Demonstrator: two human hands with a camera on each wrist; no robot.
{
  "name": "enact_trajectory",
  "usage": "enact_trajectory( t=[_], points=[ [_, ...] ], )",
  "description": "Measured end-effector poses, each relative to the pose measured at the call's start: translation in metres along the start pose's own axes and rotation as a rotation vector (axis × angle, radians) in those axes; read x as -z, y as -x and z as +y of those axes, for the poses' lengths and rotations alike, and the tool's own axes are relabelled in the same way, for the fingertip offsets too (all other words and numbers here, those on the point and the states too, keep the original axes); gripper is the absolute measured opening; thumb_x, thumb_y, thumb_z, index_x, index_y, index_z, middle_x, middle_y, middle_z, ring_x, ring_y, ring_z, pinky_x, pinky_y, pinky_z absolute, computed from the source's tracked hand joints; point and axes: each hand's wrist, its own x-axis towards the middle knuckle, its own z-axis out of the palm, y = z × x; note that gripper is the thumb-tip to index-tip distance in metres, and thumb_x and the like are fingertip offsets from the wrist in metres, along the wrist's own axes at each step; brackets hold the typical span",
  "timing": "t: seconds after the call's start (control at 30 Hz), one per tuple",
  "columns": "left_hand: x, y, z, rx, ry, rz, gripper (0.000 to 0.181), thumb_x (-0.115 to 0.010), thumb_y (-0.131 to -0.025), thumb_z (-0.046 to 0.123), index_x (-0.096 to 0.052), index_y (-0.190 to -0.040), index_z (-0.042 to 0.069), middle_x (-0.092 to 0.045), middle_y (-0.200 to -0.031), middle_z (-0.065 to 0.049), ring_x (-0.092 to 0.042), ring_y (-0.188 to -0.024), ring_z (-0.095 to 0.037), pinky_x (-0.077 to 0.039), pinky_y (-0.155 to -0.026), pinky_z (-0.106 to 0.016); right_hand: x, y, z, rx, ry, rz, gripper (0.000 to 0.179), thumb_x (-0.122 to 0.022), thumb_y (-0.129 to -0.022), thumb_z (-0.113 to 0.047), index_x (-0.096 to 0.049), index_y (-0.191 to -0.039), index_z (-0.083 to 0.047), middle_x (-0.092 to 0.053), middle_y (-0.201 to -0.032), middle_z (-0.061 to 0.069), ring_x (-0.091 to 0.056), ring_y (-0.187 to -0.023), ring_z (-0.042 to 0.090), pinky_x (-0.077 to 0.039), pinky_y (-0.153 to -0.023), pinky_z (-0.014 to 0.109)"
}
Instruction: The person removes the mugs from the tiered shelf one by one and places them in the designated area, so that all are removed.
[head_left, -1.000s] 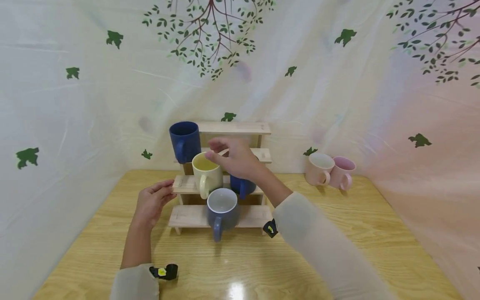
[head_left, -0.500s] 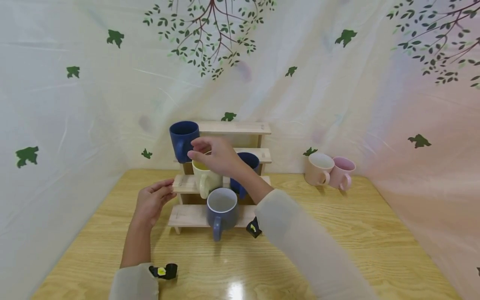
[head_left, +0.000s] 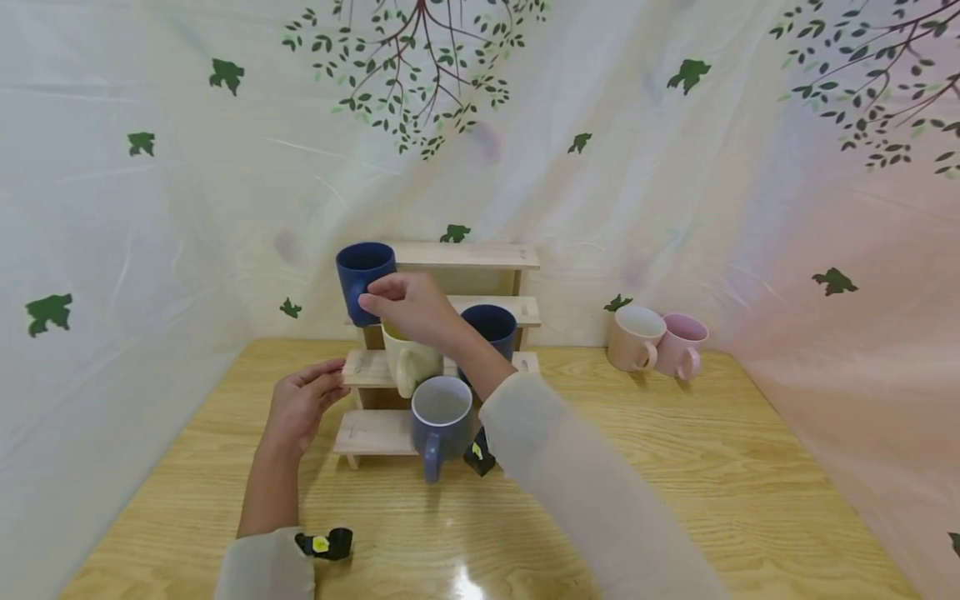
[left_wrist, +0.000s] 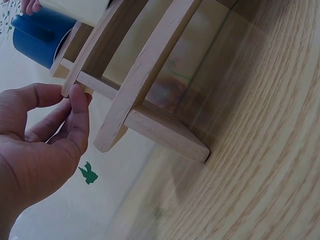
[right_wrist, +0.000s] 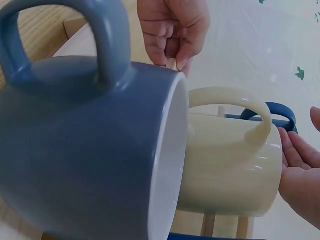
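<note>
I'm hovering my right grip (head_left: pixel 412 310) at the navy mug (head_left: pixel 352 287), which is standing upright at the left end of the third tier up on the stepped wooden rack (head_left: pixel 375 432). It's showing plain dark blue inside and out, its handle pointing my way. The head view is hiding how my fingers are meeting that handle; the right wrist view is catching the fingertips right at it, touching or just beside, I can't tell, with my thumb standing well off, so this grip is spread. My left grip (head_left: pixel 303 404) is pinching the left end of the second board, and the left wrist view is adding a rack leg standing on the surface (left_wrist: pixel 270 165). Only the head view is taking in the peach mug (head_left: pixel 630 342) and pink mug (head_left: pixel 677 350) at back right. The pale yellow mug (head_left: pixel 411 367) is crowding close under my right grip; rightward, bare board is running along the navy mug's tier.
</note>
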Motion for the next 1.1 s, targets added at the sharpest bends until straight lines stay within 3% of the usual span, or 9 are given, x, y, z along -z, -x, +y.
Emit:
enact_trajectory(
  t=[0.13,0.43,0.63,0.83,0.97,1.1],
  points=[
    [0.0,0.001,0.0,-0.001,0.003,0.0,0.019,-0.061,-0.102,0.0,-0.076,-0.113,0.003,-0.071,-0.116,0.0,-0.07,-0.086,-0.01,-0.061,-0.087,-0.023,-0.004,-0.004,-0.002,-0.064,-0.049,-0.002,0.036,-0.07,-0.099,-0.032,-0.071,-0.122,-0.004,-0.074,-0.107,0.004,-0.073,-0.092,0.021,-0.062,-0.081,0.025],
    [0.002,0.001,-0.002,-0.014,0.022,-0.023,0.02,-0.06,-0.102,-0.001,-0.074,-0.116,0.001,-0.071,-0.113,0.001,-0.071,-0.087,-0.011,-0.061,-0.087,-0.023,-0.008,-0.01,-0.009,-0.238,-0.21,-0.025,0.03,-0.07,-0.099,-0.03,-0.073,-0.113,-0.004,-0.075,-0.1,0.005,-0.073,-0.091,0.019,-0.062,-0.089,0.03],
    [0.003,-0.001,-0.003,-0.025,0.026,-0.037,0.02,-0.061,-0.101,0.0,-0.074,-0.117,0.0,-0.069,-0.118,-0.002,-0.071,-0.088,-0.011,-0.061,-0.087,-0.023,-0.012,-0.015,-0.011,-0.278,-0.392,-0.063,0.022,-0.07,-0.099,-0.016,-0.071,-0.109,0.004,-0.073,-0.107,0.013,-0.071,-0.09,0.021,-0.062,-0.09,0.032],
    [0.003,-0.001,-0.003,-0.023,0.026,-0.035,0.02,-0.062,-0.101,0.0,-0.073,-0.118,-0.001,-0.07,-0.119,-0.004,-0.071,-0.088,-0.011,-0.061,-0.088,-0.023,-0.017,-0.017,-0.013,-0.307,-0.599,-0.062,0.024,-0.064,-0.1,0.0,-0.063,-0.12,0.013,-0.064,-0.123,0.024,-0.071,-0.102,0.029,-0.059,-0.098,0.039],
    [0.003,-0.001,-0.003,-0.023,0.015,-0.032,0.026,-0.061,-0.102,0.001,-0.067,-0.126,-0.007,-0.07,-0.118,-0.003,-0.071,-0.089,-0.011,-0.061,-0.088,-0.023,-0.019,-0.017,-0.015,-0.333,-0.669,-0.027,0.023,-0.064,-0.099,0.003,-0.061,-0.119,0.012,-0.064,-0.118,0.02,-0.069,-0.11,0.034,-0.058,-0.099,0.04],
    [0.002,0.0,-0.002,-0.023,0.001,-0.033,0.036,-0.061,-0.102,0.001,-0.058,-0.134,-0.015,-0.069,-0.117,-0.002,-0.071,-0.089,-0.011,-0.061,-0.088,-0.023,-0.02,-0.017,-0.015,-0.349,-0.7,0.007,0.015,-0.065,-0.098,0.003,-0.063,-0.111,0.01,-0.064,-0.107,0.015,-0.07,-0.107,0.034,-0.058,-0.098,0.039]
  ],
)
